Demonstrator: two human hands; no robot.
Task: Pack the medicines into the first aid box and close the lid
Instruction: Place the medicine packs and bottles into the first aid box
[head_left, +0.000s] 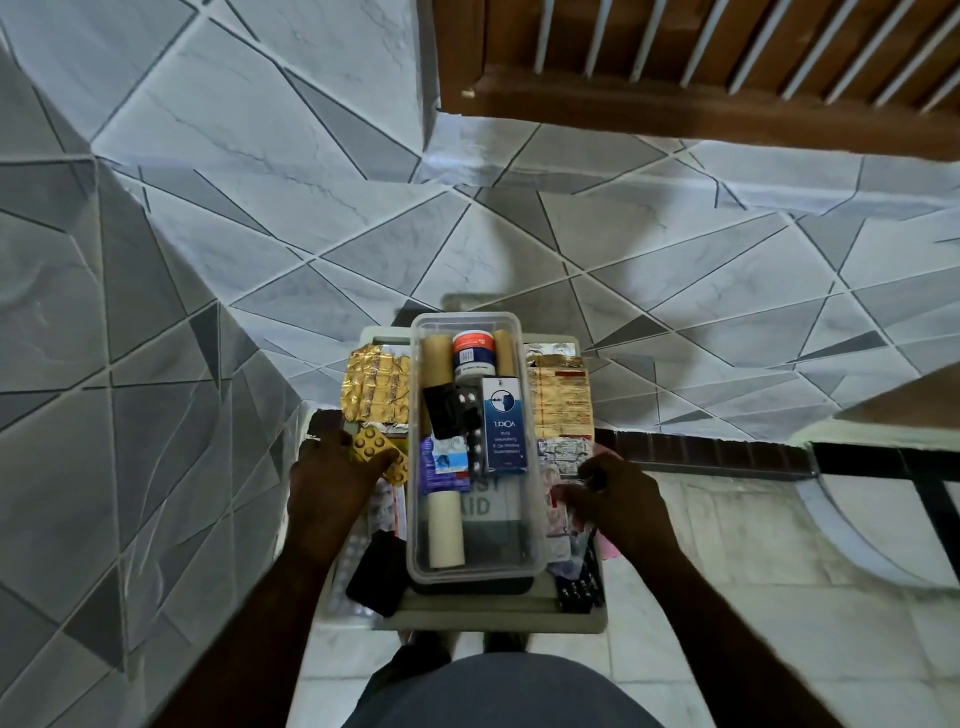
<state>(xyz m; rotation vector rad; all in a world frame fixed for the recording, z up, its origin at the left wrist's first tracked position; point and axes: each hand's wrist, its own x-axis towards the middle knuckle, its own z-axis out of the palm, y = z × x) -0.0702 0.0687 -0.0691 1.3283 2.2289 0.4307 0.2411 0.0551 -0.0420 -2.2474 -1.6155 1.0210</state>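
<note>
A clear plastic first aid box (535, 519) stands open on a small grey table (467, 616). Inside lie a white tub with an orange band (472, 353), a blue and white carton (503, 423), a white roll (445, 527), two tan rolls and dark blister strips. My left hand (332, 483) sits left of the box and pinches an orange blister strip (375, 447). On the right of the box, my right hand (615, 499) curls its fingers on a pile of blister strips (558, 506). Gold foil strips (375, 382) lie at the far left of the table.
An orange and silver strip sheet (563, 400) lies right of the box. A black flat object (375, 571) and a dark strip (579, 587) lie near the table's front corners. Tiled walls stand close behind and to the left. A wooden door is up right.
</note>
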